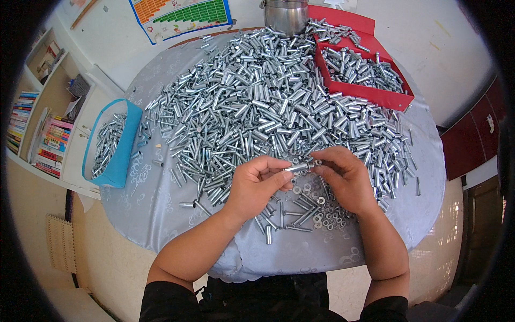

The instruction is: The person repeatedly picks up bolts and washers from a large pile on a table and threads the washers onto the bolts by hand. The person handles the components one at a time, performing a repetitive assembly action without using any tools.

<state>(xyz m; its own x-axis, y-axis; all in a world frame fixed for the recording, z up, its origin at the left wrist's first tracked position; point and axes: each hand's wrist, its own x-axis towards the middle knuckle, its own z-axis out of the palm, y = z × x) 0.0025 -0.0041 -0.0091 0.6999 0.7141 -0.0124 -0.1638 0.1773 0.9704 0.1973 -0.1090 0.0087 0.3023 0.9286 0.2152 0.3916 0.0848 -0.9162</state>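
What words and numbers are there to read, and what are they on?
Orange and green wall chart: print too small to read.
Books: spine lettering too small and blurred to read.
Metal sleeve in the left hand: no writing that I can make out.

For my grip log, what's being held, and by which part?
A shiny metal sleeve: the left hand pinches its left end; the right hand is near the other end, grip unclear.

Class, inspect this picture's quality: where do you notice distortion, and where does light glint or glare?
Head view: the lens darkens the corners to black and makes the bookcase at the left lean; head view: bright highlights glint along the heaped metal pieces; head view: light patches shine on the floor at the right.
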